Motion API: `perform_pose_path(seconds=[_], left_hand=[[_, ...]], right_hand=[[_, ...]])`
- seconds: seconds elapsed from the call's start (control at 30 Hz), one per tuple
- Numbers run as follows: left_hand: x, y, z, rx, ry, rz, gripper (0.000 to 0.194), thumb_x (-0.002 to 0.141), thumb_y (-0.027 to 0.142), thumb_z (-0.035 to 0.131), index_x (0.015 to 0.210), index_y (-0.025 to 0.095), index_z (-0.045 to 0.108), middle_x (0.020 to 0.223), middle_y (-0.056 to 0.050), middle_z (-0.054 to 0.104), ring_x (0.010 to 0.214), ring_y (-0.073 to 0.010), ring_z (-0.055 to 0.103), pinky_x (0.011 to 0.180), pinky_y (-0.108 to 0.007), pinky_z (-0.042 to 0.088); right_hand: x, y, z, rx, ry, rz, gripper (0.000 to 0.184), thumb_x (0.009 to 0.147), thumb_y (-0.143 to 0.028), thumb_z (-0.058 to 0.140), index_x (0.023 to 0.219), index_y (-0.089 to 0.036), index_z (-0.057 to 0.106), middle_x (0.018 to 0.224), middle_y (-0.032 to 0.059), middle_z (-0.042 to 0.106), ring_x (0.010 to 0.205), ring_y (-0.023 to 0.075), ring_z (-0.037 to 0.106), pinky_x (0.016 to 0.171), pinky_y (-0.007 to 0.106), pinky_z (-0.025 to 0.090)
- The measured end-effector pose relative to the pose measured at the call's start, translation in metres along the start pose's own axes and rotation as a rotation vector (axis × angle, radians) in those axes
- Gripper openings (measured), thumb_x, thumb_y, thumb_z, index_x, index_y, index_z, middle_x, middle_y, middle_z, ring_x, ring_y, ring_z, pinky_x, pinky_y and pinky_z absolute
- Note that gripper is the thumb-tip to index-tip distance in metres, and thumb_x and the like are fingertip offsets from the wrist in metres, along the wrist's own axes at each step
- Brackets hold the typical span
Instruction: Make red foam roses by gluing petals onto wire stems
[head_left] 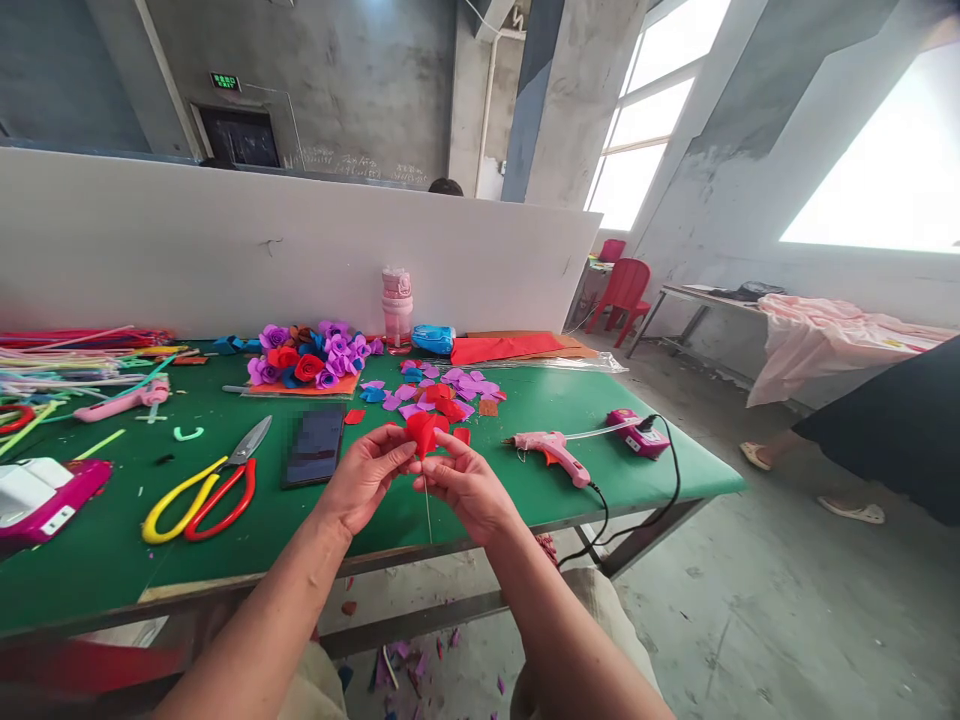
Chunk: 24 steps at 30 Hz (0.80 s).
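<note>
Both hands meet over the table's front edge around a red paper flower (422, 432) on a thin stem, which hangs down below the fingers. My left hand (369, 468) pinches the flower's left side between thumb and fingers. On the other side, my right hand (466, 478) closes its fingers at the flower's base and the top of the stem. Just behind the hands lie loose purple, red and blue petals (469, 385). A dark phone (313, 446) rests left of my left hand, and a pink glue gun (553, 452) lies right of my right hand.
Yellow-and-red scissors (214, 490) lie at the left. Finished paper flowers (311, 355), a pink bottle (397, 308) and red sheets (510, 347) stand or lie along the white partition (300, 240). A black cord runs from the power strip (637, 432). A person walks at far right.
</note>
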<state>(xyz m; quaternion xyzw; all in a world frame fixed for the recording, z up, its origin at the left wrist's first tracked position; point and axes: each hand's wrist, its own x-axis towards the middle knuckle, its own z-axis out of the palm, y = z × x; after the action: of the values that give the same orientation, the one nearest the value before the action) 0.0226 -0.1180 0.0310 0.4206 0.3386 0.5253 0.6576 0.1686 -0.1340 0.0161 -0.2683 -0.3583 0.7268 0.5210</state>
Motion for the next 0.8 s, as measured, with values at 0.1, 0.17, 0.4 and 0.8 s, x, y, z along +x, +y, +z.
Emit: perform_pose_path(seconds=[0.1,0.17,0.4,0.8], left_hand=[[0.000,0.000,0.000,-0.007,0.004,-0.007,0.024,0.062,0.023,0.078,0.080,0.015,0.066,0.073,0.001,0.066,0.057,-0.0076,0.057,0.059,-0.020,0.045],[-0.001,-0.001,0.002,-0.013,0.006,-0.011,0.024,0.061,0.024,0.078,0.080,0.015,0.066,0.072,0.002,0.066,0.056,-0.0073,0.056,0.058,-0.020,0.045],[-0.003,-0.002,0.011,0.047,0.071,0.047,0.030,0.057,0.025,0.081,0.082,0.016,0.066,0.070,0.002,0.064,0.055,-0.0061,0.052,0.056,-0.019,0.041],[-0.004,-0.003,0.004,0.229,-0.023,0.006,0.018,0.064,0.031,0.075,0.074,0.017,0.071,0.073,-0.004,0.067,0.067,-0.0127,0.055,0.061,-0.024,0.039]], right_hand=[[0.000,0.000,0.000,-0.007,-0.013,-0.002,0.051,0.060,-0.026,0.079,0.106,-0.019,0.059,0.072,0.0004,0.071,0.061,0.0119,0.064,0.070,0.027,0.047],[0.000,0.001,0.000,-0.020,-0.009,-0.004,0.051,0.060,-0.027,0.079,0.106,-0.019,0.059,0.073,0.0006,0.071,0.061,0.0123,0.064,0.071,0.028,0.048],[0.002,0.003,-0.001,-0.015,0.038,-0.017,0.052,0.057,-0.027,0.081,0.103,-0.019,0.057,0.068,-0.0015,0.069,0.059,0.0125,0.064,0.071,0.028,0.048],[0.001,-0.001,-0.001,-0.026,0.080,-0.083,0.055,0.059,-0.029,0.079,0.107,-0.019,0.054,0.068,-0.0010,0.069,0.060,0.0110,0.062,0.071,0.027,0.047]])
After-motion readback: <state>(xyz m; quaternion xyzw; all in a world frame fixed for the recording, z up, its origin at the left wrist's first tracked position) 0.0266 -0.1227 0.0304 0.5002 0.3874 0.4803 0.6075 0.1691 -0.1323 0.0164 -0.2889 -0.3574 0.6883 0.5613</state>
